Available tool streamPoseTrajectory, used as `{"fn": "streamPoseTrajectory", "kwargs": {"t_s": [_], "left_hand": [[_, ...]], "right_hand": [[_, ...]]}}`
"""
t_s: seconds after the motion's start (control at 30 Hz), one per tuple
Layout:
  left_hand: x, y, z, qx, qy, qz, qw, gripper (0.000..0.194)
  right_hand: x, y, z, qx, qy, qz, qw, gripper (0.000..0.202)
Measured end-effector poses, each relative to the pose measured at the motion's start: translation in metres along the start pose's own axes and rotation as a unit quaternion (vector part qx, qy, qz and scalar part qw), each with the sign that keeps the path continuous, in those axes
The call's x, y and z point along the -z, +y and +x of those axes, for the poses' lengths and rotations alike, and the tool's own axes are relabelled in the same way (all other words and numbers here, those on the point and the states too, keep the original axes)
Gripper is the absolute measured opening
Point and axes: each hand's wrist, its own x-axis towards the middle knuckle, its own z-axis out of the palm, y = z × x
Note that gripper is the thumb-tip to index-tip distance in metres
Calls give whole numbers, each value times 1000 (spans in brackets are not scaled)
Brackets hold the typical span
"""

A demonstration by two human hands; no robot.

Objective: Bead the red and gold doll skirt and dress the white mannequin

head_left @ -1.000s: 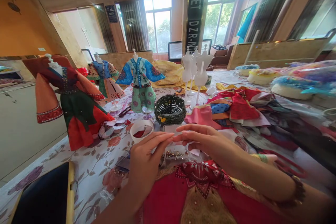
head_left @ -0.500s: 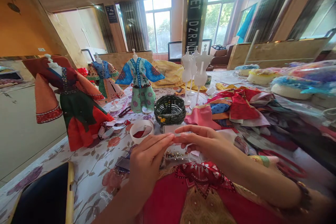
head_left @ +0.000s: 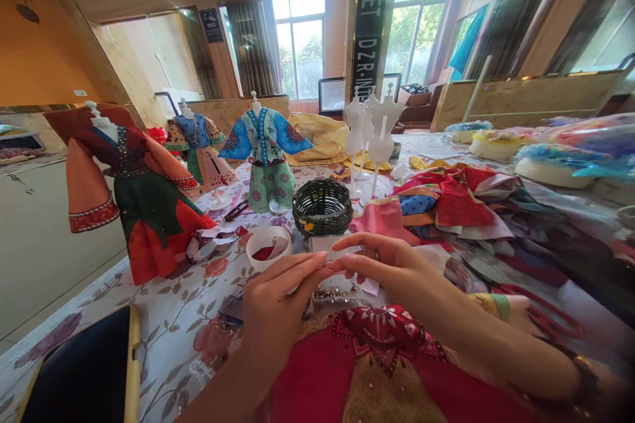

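My left hand (head_left: pixel 280 294) and my right hand (head_left: pixel 389 261) meet fingertip to fingertip above a small clear box (head_left: pixel 327 246). My left fingers are pressed together, and anything between them is too small to make out. The right thumb and a fingertip come together against the left fingertips, while the right index finger arches above them. Gold and brown beads (head_left: pixel 332 293) lie in the box under my hands. Closest to me, below the box, is a magenta garment (head_left: pixel 317 370) with a gold panel and a red patterned collar piece (head_left: pixel 389 330).
Behind the box stand a dark woven basket (head_left: pixel 322 208) and a white round container (head_left: pixel 268 248). A phone (head_left: pixel 82 370) lies at left. Dressed mini mannequins (head_left: pixel 262 152) and bare white ones (head_left: pixel 381 125) stand farther back. Fabric scraps (head_left: pixel 456 201) and red-handled scissors (head_left: pixel 555 317) are at right.
My right hand has shifted slightly, its fingertips now tight against the left ones. More beads show beneath them. The view has moved very slightly.
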Motion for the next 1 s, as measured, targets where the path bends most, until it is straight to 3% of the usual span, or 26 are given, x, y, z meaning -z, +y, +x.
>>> {"fn": "streamPoseTrajectory", "kwargs": {"t_s": [0.13, 0.27, 0.4, 0.67, 0.83, 1.0], "left_hand": [[2, 3, -2, -30, 18, 32, 999, 8], [3, 3, -6, -104, 28, 58, 992, 7], [5, 3, -6, -121, 28, 62, 990, 7], [4, 9, 0, -50, 9, 34, 998, 5], [1, 7, 1, -5, 3, -3, 1000, 6], [2, 5, 0, 27, -1, -1, 1000, 5]], "right_hand": [[1, 10, 3, 23, -37, 32, 999, 22], [1, 13, 4, 19, -42, 55, 997, 24], [1, 12, 4, -2, -44, 83, 996, 26], [3, 15, 3, -10, -19, 121, 992, 34], [2, 15, 5, 10, -29, 67, 997, 28], [-1, 12, 5, 46, 4, 5, 999, 21]]}}
